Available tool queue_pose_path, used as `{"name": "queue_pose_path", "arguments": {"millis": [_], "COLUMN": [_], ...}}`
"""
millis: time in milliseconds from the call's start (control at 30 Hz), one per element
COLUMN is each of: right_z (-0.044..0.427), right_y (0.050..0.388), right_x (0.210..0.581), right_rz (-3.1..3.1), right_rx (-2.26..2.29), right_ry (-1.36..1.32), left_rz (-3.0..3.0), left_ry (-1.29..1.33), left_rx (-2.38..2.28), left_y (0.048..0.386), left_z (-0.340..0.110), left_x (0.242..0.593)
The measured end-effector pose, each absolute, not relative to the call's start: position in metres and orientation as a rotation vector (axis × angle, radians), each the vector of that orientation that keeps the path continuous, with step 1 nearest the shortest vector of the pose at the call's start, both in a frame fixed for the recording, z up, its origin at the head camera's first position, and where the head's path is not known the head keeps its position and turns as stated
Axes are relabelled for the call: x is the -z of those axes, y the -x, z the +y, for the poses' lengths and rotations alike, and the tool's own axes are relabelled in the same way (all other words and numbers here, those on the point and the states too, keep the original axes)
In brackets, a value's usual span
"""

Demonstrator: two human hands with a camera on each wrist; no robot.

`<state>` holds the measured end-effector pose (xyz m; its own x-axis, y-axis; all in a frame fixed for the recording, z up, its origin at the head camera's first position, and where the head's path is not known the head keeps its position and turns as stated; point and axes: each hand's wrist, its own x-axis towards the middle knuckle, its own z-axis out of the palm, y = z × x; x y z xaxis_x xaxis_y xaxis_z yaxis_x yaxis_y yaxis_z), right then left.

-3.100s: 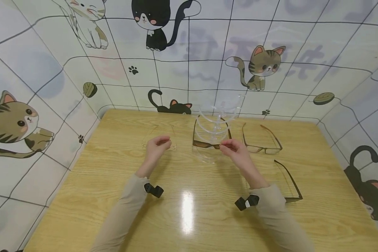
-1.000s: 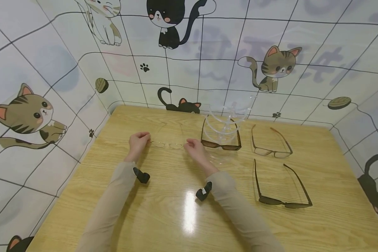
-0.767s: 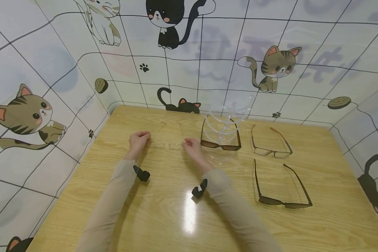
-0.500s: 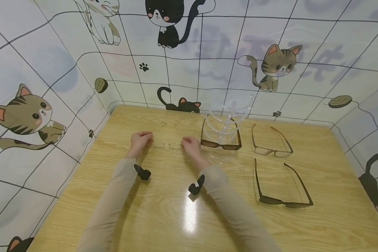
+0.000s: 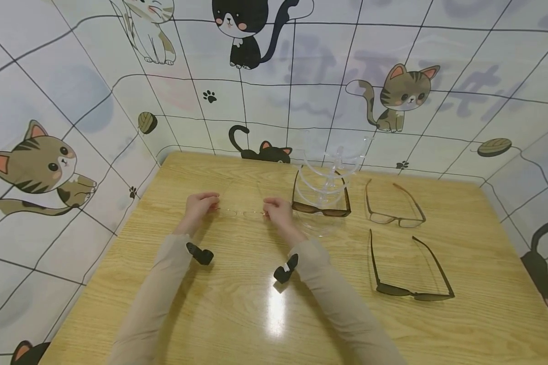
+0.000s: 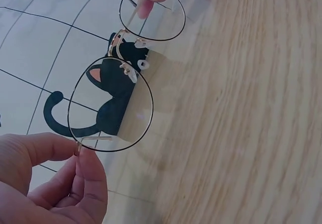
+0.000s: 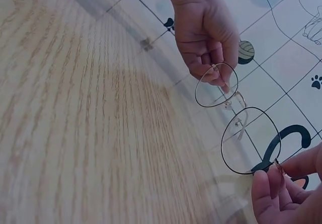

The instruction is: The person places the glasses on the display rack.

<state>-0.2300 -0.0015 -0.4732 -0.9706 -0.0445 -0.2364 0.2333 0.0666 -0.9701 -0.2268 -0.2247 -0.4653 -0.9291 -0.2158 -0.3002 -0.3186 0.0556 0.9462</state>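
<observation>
A pair of thin wire-rimmed eyeglasses [image 5: 239, 213] with round clear lenses is held between the two hands. My left hand [image 5: 201, 207] pinches one end of the frame by the hinge; thumb and fingertip show on it in the left wrist view. At the opposite hinge, my right hand [image 7: 297, 189] pinches the other end. The bridge [image 6: 118, 43] and nose pads are plain in the left wrist view. The temples point away from the person, faint in the head view. In the wrist views the frame appears raised off the table.
A clear tiered display stand [image 5: 329, 190] is right of the hands, with brown sunglasses [image 5: 321, 210] at it. Farther right lie brown-framed eyeglasses [image 5: 395, 220] and black sunglasses [image 5: 413, 294] on the wooden table [image 5: 237, 304]. A cat-patterned backdrop [image 5: 319, 61] rises behind.
From near the brown sunglasses, my right hand has moved left to the wire eyeglasses; my left hand has shifted to their outer end. Most recently, the frame has tilted, its lenses looking narrower.
</observation>
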Motion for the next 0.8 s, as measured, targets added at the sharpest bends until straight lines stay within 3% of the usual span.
{"name": "queue_pose_path", "arguments": {"millis": [500,800], "right_z": [0.013,0.024], "right_y": [0.210,0.197], "right_x": [0.449,0.433], "right_rz": [1.965,1.927], "right_rx": [2.073,2.094], "right_ry": [-0.089,0.003], "left_rz": [2.059,1.950], "left_ry": [0.349,0.353], "left_rx": [-2.192,-2.217], "left_y": [0.191,0.170], "left_z": [-0.233,-0.233], "left_x": [0.440,0.430]}}
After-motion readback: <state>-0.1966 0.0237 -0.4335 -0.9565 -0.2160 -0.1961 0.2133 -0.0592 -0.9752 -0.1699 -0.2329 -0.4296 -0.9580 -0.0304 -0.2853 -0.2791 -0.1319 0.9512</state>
